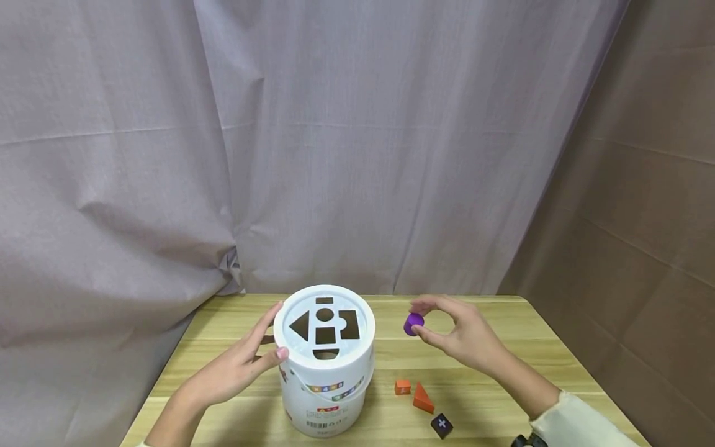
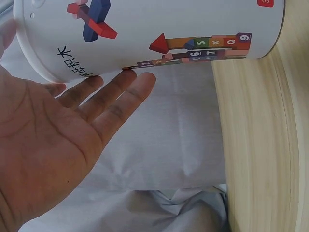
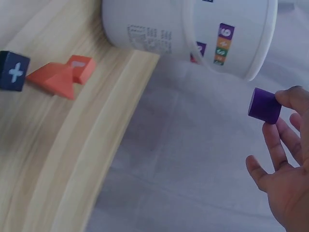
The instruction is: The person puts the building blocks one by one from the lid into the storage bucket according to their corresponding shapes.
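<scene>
A white bucket [image 1: 326,397] stands upright on the table, its lid [image 1: 313,313] cut with several shaped holes: a triangle, a circle, a square and others. My left hand [image 1: 234,369] rests against the bucket's left side, fingers fairly straight, thumb at the lid's rim; the left wrist view shows its fingertips touching the printed wall. To the right of the bucket, raised above the table, my right hand [image 1: 460,332] pinches a purple cylinder block [image 3: 264,105] between thumb and fingers. The cylinder is apart from the bucket.
On the wooden table [image 1: 503,397], right of the bucket, lie a small orange block [image 1: 402,387], an orange triangular block [image 1: 423,398] and a dark block [image 1: 442,426] with a white plus sign. A grey curtain [image 1: 357,155] hangs behind the table.
</scene>
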Action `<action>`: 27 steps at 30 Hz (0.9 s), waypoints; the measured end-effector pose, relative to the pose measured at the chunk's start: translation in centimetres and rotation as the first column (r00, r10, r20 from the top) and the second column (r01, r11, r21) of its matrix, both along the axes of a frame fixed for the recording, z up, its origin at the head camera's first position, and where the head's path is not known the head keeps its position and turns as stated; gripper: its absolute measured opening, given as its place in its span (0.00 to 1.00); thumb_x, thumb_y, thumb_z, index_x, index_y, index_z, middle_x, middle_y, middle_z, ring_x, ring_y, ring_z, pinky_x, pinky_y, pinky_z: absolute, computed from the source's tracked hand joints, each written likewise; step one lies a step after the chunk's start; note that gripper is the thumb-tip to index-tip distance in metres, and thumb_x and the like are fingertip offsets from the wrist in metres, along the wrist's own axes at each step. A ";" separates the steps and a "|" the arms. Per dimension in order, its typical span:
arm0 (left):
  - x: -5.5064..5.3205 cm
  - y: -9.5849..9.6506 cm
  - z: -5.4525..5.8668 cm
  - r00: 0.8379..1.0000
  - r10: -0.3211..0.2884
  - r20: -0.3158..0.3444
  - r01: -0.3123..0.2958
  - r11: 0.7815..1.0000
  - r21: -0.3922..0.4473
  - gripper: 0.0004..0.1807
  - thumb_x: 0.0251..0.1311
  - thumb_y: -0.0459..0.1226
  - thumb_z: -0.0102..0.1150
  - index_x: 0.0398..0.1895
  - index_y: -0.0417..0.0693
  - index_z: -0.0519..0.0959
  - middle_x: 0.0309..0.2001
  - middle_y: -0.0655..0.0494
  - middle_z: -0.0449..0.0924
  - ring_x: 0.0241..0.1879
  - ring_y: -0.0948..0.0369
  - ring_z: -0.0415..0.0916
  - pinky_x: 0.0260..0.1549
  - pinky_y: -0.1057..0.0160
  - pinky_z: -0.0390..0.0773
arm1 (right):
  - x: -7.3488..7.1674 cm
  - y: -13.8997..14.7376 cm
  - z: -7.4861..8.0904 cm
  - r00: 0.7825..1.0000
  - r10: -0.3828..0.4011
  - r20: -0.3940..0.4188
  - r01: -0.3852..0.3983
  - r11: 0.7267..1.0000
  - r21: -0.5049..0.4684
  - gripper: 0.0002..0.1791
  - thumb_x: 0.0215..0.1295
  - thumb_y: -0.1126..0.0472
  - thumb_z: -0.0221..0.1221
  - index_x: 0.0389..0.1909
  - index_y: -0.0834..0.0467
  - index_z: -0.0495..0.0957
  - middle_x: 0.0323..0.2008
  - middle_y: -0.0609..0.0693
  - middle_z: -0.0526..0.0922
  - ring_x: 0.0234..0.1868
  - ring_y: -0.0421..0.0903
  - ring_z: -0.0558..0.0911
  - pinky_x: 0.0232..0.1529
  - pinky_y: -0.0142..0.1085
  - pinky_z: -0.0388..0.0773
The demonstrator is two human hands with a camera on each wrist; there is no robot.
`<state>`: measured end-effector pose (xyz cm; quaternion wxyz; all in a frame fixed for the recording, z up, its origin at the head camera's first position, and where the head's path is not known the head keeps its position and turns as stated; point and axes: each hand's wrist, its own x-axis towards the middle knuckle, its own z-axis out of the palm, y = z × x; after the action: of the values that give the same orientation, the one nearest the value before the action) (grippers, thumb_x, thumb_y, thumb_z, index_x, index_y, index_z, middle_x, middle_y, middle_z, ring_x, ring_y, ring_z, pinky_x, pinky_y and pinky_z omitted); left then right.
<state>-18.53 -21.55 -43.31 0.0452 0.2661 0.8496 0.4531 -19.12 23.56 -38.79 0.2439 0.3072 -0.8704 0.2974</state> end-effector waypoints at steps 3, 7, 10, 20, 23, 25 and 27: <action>0.0 0.0 0.0 1.000 0.003 -0.001 -0.003 1.000 -0.003 0.47 0.84 0.50 0.59 0.92 0.77 0.39 0.90 0.46 0.52 0.79 0.39 0.70 0.64 0.44 0.85 | 0.1 -0.6 0.5 1.000 0.030 -0.003 -0.030 1.000 -0.010 0.29 0.57 0.67 0.83 0.59 0.49 0.88 0.48 0.39 0.94 0.48 0.40 0.91 0.57 0.35 0.88; -0.1 0.1 0.0 1.000 0.000 -0.001 0.000 1.000 0.003 0.47 0.84 0.50 0.59 0.92 0.77 0.40 0.90 0.45 0.52 0.79 0.39 0.70 0.63 0.48 0.85 | 0.0 -1.4 1.2 0.998 0.063 -0.014 -0.063 0.998 -0.024 0.27 0.58 0.68 0.82 0.58 0.48 0.88 0.47 0.40 0.93 0.48 0.42 0.90 0.58 0.28 0.85; -0.2 0.2 -0.1 1.000 -0.002 0.000 0.002 1.000 0.003 0.47 0.84 0.50 0.59 0.92 0.77 0.39 0.90 0.45 0.52 0.79 0.38 0.69 0.64 0.45 0.85 | 0.0 -1.9 1.6 0.997 0.075 -0.017 -0.075 0.997 -0.029 0.26 0.58 0.68 0.82 0.56 0.48 0.89 0.47 0.41 0.92 0.48 0.42 0.90 0.56 0.27 0.85; -0.1 0.1 0.0 1.000 0.009 -0.004 -0.009 1.000 0.000 0.47 0.84 0.50 0.59 0.92 0.76 0.40 0.90 0.45 0.53 0.79 0.39 0.70 0.65 0.40 0.84 | -0.7 -4.4 2.6 0.982 0.184 -0.040 -0.186 0.981 -0.054 0.25 0.60 0.70 0.80 0.57 0.51 0.88 0.47 0.44 0.93 0.48 0.43 0.90 0.57 0.32 0.87; 0.1 0.1 -0.1 1.000 0.017 -0.008 -0.017 1.000 -0.002 0.47 0.84 0.50 0.59 0.92 0.75 0.40 0.90 0.44 0.53 0.79 0.38 0.71 0.64 0.41 0.85 | -0.9 -5.2 2.5 0.977 0.208 -0.040 -0.210 0.976 -0.058 0.24 0.61 0.69 0.80 0.57 0.50 0.88 0.47 0.44 0.93 0.48 0.43 0.90 0.56 0.35 0.89; 0.2 0.1 -0.1 1.000 0.018 -0.004 -0.018 1.000 0.001 0.47 0.84 0.50 0.59 0.92 0.75 0.40 0.90 0.43 0.53 0.79 0.38 0.71 0.64 0.41 0.85 | -1.0 -5.7 2.6 0.976 0.216 -0.038 -0.218 0.974 -0.060 0.24 0.61 0.68 0.80 0.57 0.50 0.88 0.47 0.43 0.93 0.48 0.42 0.90 0.56 0.36 0.89; 0.1 0.1 -0.1 1.000 0.017 -0.008 -0.017 1.000 0.001 0.47 0.84 0.50 0.59 0.92 0.74 0.40 0.90 0.43 0.53 0.79 0.38 0.71 0.64 0.40 0.85 | -1.2 -6.2 2.6 0.975 0.220 -0.035 -0.221 0.973 -0.059 0.23 0.62 0.67 0.80 0.57 0.49 0.88 0.47 0.42 0.93 0.48 0.42 0.90 0.55 0.36 0.89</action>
<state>-18.42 -21.49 -43.44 0.0379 0.2607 0.8519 0.4527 -20.31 17.41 -36.16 0.2310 0.3984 -0.8178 0.3452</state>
